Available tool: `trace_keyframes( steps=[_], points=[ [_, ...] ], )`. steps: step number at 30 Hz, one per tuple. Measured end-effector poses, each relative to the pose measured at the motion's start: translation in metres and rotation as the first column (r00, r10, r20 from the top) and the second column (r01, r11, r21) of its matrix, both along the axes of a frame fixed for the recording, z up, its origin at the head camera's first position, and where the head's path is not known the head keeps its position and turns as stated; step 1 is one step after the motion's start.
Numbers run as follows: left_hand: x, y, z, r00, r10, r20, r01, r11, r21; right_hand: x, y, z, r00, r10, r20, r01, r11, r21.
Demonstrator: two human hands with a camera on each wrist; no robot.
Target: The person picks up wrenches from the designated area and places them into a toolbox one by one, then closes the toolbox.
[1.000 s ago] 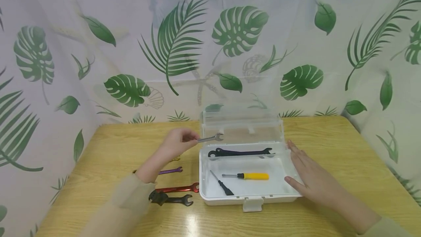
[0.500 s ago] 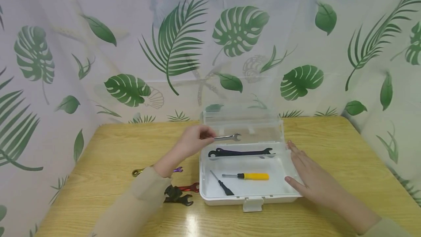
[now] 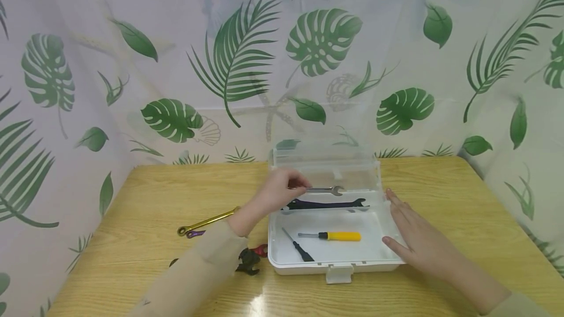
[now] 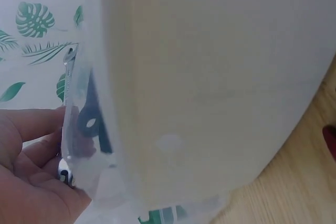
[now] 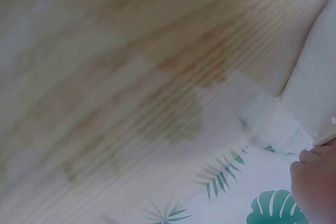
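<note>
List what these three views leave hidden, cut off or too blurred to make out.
- Red wrench and black wrench: head view, mostly hidden by the left sleeve.
- Purple wrench: head view, only its end shows beside the gold wrench.
- Silver wrench: left wrist view, blurred behind the box wall.
- Right hand: right wrist view, cut off by the frame edge.

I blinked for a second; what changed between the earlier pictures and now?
The left hand, pinching the small silver wrench, carried it rightward over the open white plastic toolbox. The right hand stayed flat against the box's right side; the tools inside didn't move.
</note>
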State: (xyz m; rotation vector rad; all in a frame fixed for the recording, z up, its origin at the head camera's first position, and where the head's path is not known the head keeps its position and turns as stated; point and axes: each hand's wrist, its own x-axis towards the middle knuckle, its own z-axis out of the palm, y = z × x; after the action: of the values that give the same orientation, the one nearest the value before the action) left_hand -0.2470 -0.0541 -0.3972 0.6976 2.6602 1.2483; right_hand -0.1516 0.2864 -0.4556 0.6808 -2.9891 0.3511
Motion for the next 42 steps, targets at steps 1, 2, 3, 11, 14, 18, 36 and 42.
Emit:
trace_keyframes(
  steps=[1, 2, 3, 11, 14, 18, 36, 42],
  points=[
    [0.0, 0.002, -0.001, 1.0, -0.003, 0.002, 0.003, 1.0, -0.004, 0.0, 0.0, 0.0, 1.0, 0.0, -0.001, 0.0, 1.0, 0.0],
    [0.0, 0.004, -0.002, 1.0, -0.006, 0.002, 0.006, 1.0, -0.005, 0.0, 0.0, 0.0, 1.0, 0.0, -0.002, 0.0, 1.0, 0.001],
    [0.0, 0.005, -0.002, 1.0, -0.009, -0.002, 0.009, 1.0, -0.01, 0.0, 0.0, 0.0, 1.0, 0.001, -0.002, -0.001, 1.0, 0.002],
    [0.002, 0.016, -0.005, 1.0, 0.001, -0.013, -0.002, 0.998, -0.058, -0.001, 0.0, -0.002, 1.0, -0.003, -0.006, 0.003, 1.0, 0.005],
    [0.002, 0.019, -0.006, 1.0, 0.004, -0.016, -0.005, 0.998, -0.069, -0.001, 0.0, -0.002, 1.0, -0.01, 0.004, 0.01, 1.0, 0.007],
    [0.001, 0.021, -0.007, 1.0, 0.007, -0.015, -0.009, 0.996, -0.086, -0.001, 0.0, -0.001, 1.0, -0.019, 0.014, 0.019, 1.0, 0.009],
    [-0.002, 0.014, -0.005, 1.0, -0.016, 0.025, 0.018, 0.998, -0.066, -0.001, 0.0, -0.002, 1.0, 0.011, -0.013, -0.011, 1.0, -0.021],
    [-0.003, 0.007, -0.003, 0.999, -0.026, 0.038, 0.027, 0.999, -0.02, 0.0, 0.0, -0.002, 1.0, 0.01, -0.016, -0.01, 1.0, -0.021]
  ],
)
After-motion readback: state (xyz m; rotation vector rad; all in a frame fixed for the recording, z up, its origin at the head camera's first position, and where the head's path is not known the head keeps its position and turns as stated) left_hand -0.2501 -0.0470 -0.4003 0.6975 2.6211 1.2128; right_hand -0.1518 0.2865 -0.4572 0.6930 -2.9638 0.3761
